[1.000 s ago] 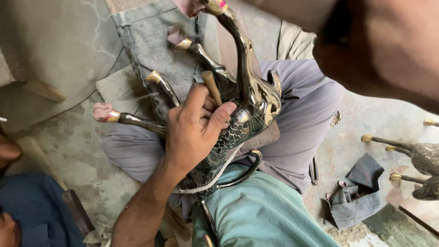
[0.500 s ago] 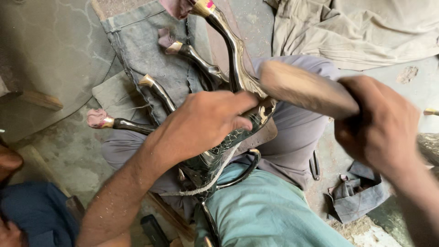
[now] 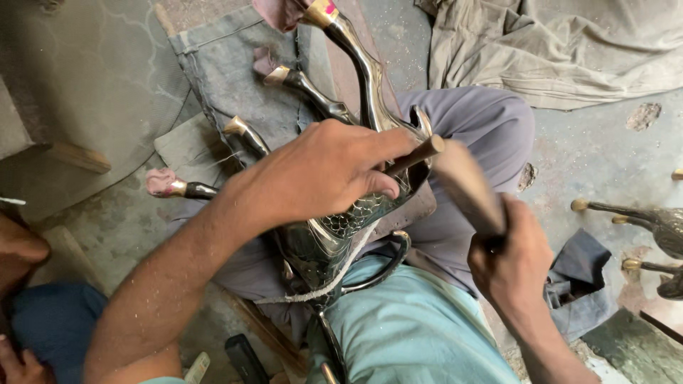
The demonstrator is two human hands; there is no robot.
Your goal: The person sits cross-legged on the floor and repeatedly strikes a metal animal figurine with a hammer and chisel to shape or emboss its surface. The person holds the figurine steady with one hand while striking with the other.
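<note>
Half a second on, the right hand point(image 3: 514, 262) has dropped lower and nearer the body, and the wooden mallet point(image 3: 466, 186) it grips now tilts up and to the left, its head close to the end of a thin rod-like punch point(image 3: 416, 155). A second back that hand was out of clear view, only a blurred forearm crossing the top right corner.

The left hand point(image 3: 324, 171) is closed over the shoulder of a dark metal animal figure point(image 3: 334, 227) (perhaps a deer or horse, with scale-like engraving on its body), and its fingers pinch the punch against the metal. The figure lies across the person's lap, on the grey trousers point(image 3: 484, 128). Its long axis runs from the lap, near the green shirt point(image 3: 413, 334), up and away toward the top of the view, where the neck ends in a brass-coloured tip point(image 3: 321, 12). Four legs point(image 3: 313, 92) with brass-tipped feet splay out to the left over a piece of grey denim cloth point(image 3: 220, 71).

The punch points to the right, toward the mallet, so the right hand is the nearer one to its free end, while the left hand sits directly on the figure. That hand has shifted slightly rightward along the body since the earlier view.

More metal figures point(image 3: 662, 227) lie on the floor at the right edge.
</note>
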